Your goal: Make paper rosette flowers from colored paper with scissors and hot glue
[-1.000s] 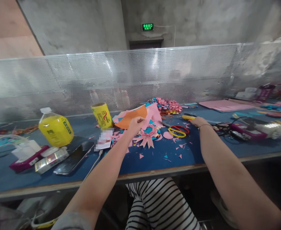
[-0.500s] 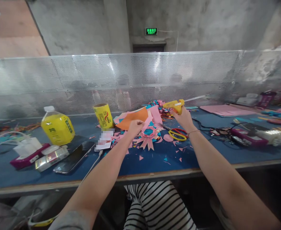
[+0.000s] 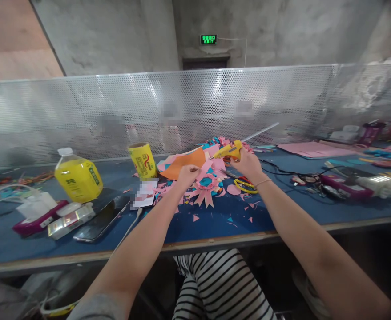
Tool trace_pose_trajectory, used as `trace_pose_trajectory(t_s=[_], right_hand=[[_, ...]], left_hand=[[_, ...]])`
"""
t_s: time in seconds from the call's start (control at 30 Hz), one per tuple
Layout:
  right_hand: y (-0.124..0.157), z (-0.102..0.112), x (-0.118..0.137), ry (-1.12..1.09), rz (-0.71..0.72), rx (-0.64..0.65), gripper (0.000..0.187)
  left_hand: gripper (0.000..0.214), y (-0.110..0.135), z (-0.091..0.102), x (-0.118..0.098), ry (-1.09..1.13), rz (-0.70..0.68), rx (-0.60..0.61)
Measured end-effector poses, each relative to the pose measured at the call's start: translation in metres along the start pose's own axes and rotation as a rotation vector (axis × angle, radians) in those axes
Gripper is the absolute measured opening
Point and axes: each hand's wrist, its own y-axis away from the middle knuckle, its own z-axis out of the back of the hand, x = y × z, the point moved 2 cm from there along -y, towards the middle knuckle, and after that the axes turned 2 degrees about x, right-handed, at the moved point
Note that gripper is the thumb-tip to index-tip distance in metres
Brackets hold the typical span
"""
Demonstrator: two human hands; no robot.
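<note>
My right hand [image 3: 247,165] is wrapped round a yellow hot glue gun [image 3: 227,151], a clear glue stick [image 3: 261,132] jutting from its back. Its nozzle points left, close above a pink paper strip [image 3: 205,167]. The fingers of my left hand [image 3: 187,174] are pinched together at the near end of that strip. Just right of this hand lies a paper rosette [image 3: 208,195] with pink tails and a blue centre. Orange paper [image 3: 183,163] lies behind my left hand. Scissors [image 3: 245,186] with red and yellow handles rest below my right hand.
A yellow cardboard tube [image 3: 143,161] and a bottle of yellow liquid [image 3: 79,178] stand to the left. Nearer lie a phone [image 3: 98,220] and a power strip [image 3: 42,218]. Pink sheets [image 3: 315,149] lie at right; a perforated metal screen [image 3: 115,120] runs behind.
My right hand has brought the glue gun left and slightly down, its nozzle now near the pink strip. My left hand has stayed almost in place.
</note>
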Motion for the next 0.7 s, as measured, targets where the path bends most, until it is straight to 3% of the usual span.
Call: trace_pose_trajectory(t_s=[0.37, 0.7], right_hand=[[-0.0006, 0.0003, 0.0006, -0.006, 0.000, 0.036, 0.040], [-0.0010, 0.0018, 0.0002, 0.030, 0.008, 0.064, 0.042]], left_hand=[[0.018, -0.0005, -0.0009, 0.0025, 0.065, 0.033, 0.015], [0.014, -0.0031, 0.0035, 0.0023, 0.076, 0.001, -0.057]])
